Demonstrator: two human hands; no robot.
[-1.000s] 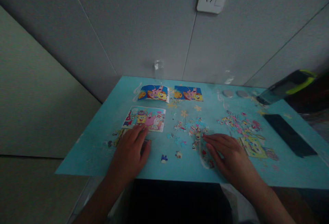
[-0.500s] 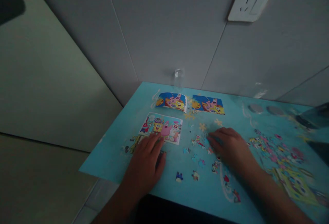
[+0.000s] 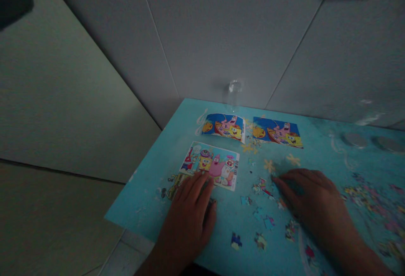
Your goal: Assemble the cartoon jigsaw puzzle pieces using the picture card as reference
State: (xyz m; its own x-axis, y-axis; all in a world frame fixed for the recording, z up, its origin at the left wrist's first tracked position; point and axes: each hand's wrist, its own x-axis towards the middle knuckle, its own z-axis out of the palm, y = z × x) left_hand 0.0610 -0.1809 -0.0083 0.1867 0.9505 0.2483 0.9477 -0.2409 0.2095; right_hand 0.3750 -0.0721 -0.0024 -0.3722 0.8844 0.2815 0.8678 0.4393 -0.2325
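Note:
My left hand (image 3: 190,212) lies flat with its fingers stretched out over the lower edge of a picture card (image 3: 218,168) showing cartoon figures. Part of a yellow printed figure (image 3: 175,186) on the tabletop peeks out beside those fingers. Thumb and forefinger of my right hand (image 3: 311,198) are pinched together low over the table; what they hold, if anything, cannot be made out. Just left of these fingertips lies a small cluster of jigsaw pieces (image 3: 262,186). Loose pieces lie between the hands, among them a blue-and-cream piece (image 3: 236,241) and a pale piece (image 3: 260,240).
Two blue cartoon pictures, one curled (image 3: 223,126) and one flat (image 3: 278,131), lie toward the wall. Behind them stands a clear container (image 3: 234,95). A heap of jigsaw pieces (image 3: 373,202) spreads at the right, below two round discs (image 3: 355,139). The table's left edge (image 3: 144,160) faces a pale panel.
The camera has turned, so the table and cards appear farther right and larger. My left hand stays at the card; my right hand stays beside the piece cluster, fingers still together.

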